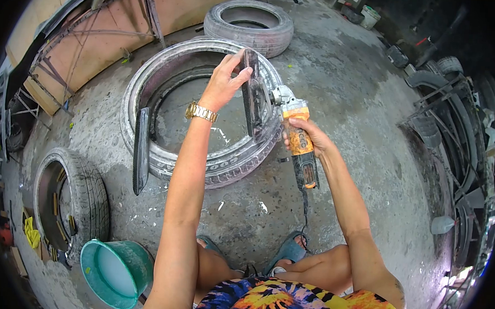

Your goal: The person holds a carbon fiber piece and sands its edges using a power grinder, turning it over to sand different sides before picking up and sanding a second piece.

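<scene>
My right hand [314, 137] is wrapped round the yellow and black body of an angle grinder [298, 146], whose metal head points up and left. The cord runs from its lower end toward my foot. With my left hand [227, 82] I grip the upper end of a long black strip [251, 101], standing over the rim of a dusty tire [224, 177] that lies flat on the floor. The grinder's head is right at the strip's right side. A second black strip [141, 150] rests against the left side of the tire.
Another tire [253, 40] lies behind, and a third tire [91, 202] stands at the left. A green bucket [142, 261] of cloudy liquid is by my left side. Metal frames and car parts [456, 126] line the right; a panel on a stand [114, 35] is back left.
</scene>
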The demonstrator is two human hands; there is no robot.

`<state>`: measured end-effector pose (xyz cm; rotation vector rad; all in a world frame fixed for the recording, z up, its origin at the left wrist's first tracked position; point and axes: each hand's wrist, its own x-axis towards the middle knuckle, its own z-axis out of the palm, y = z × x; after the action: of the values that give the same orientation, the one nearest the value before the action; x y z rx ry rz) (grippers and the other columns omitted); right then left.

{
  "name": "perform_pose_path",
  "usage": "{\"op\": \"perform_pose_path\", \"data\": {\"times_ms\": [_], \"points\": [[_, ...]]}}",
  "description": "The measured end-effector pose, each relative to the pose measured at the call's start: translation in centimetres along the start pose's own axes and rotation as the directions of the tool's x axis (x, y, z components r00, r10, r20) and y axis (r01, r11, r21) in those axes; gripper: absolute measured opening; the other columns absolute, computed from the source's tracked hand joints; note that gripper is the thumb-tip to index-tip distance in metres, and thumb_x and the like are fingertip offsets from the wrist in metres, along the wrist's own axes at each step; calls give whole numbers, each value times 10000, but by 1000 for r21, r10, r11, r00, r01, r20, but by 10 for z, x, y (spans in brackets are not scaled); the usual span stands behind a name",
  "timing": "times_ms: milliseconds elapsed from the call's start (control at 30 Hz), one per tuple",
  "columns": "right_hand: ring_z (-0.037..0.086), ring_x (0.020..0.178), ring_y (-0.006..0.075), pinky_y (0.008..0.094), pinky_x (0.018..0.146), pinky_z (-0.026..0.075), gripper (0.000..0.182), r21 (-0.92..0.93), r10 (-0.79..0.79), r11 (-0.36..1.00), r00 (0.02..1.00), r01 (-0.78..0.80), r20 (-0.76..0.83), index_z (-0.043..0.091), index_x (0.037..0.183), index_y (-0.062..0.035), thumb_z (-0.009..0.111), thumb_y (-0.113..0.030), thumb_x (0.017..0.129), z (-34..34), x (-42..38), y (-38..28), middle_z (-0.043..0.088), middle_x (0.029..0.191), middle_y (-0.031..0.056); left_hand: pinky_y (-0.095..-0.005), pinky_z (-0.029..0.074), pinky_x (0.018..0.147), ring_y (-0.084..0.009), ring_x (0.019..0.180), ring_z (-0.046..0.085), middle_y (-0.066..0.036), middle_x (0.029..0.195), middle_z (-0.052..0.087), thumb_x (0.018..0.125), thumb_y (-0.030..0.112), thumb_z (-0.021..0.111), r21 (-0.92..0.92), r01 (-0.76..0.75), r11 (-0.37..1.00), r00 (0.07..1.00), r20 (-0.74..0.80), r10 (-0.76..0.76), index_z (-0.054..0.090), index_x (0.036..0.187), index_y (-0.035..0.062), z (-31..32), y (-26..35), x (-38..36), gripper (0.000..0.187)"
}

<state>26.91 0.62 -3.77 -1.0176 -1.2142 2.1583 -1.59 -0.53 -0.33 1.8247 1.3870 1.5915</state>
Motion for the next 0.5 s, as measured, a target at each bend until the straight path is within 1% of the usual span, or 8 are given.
{"op": "perform_pose_path", "data": {"times_ms": [100,233,300,433,500], "points": [[684,656,187,333,584,612,482,6,-8,1000,1000,8,9,531,1137,3,751,-313,847,-1,1,1,654,819,117,-310,484,872,-176,959,602,-71,1072,582,942,225,634,42,-8,999,1000,5,8,517,1359,21,0,1,-1,479],[685,655,186,332,584,613,469,0,-26,1000,999,26,27,536,1127,0,745,-315,850,2,-1,-3,656,821,118,-310,490,865,-177,959,606,-71,1066,582,942,226,637,20,-17,1000,1000,-10,18,513,1358,7,1,-1,0,486],[688,657,187,332,590,615,460,6,-30,1000,999,30,37,539,1121,-1,741,-314,852,4,-2,-5,659,827,119,-310,493,866,-177,955,606,-72,1064,583,943,224,638,-8,5,1000,1000,-11,-5,510,1357,-3,2,-2,-1,489],[690,662,188,332,594,615,465,2,-38,999,998,38,43,539,1126,1,738,-318,853,4,-2,-5,661,833,120,-305,490,867,-175,957,605,-73,1062,585,945,221,638,24,-13,1000,1000,-24,14,509,1358,-2,1,-5,0,487],[691,668,189,332,601,616,475,3,-44,999,997,44,68,538,1136,2,734,-326,855,4,-2,-5,661,837,122,-320,494,817,-194,864,600,-113,1062,584,920,246,654,21,-31,999,999,-21,32,484,1388,-8,0,-6,1,559]]}}
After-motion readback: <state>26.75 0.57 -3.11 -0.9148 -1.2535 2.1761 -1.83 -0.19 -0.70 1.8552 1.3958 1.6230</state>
